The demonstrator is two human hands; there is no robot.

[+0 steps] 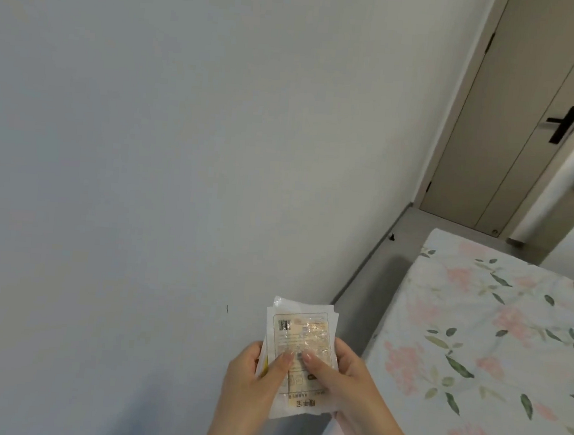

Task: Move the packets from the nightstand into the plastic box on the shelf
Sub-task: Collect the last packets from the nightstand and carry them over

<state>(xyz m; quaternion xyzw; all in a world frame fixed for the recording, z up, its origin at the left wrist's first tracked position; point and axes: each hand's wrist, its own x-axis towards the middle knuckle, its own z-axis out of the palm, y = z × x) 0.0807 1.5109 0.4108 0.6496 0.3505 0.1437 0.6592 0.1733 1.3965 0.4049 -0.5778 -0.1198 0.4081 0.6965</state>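
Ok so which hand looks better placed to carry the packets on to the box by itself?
Probably the left hand: it wraps the stack's left edge, thumb across the front of the packets. The right hand also holds them, with its thumb on the front. Neither shelf nor box is in view, so reach is untested.

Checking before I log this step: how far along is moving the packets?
Picked up: both the left hand and right hand hold the packets, thumbs on the front one. In hand: carrying them between wall and bed. Left: putting them in the box; no box, shelf or nightstand is in view.
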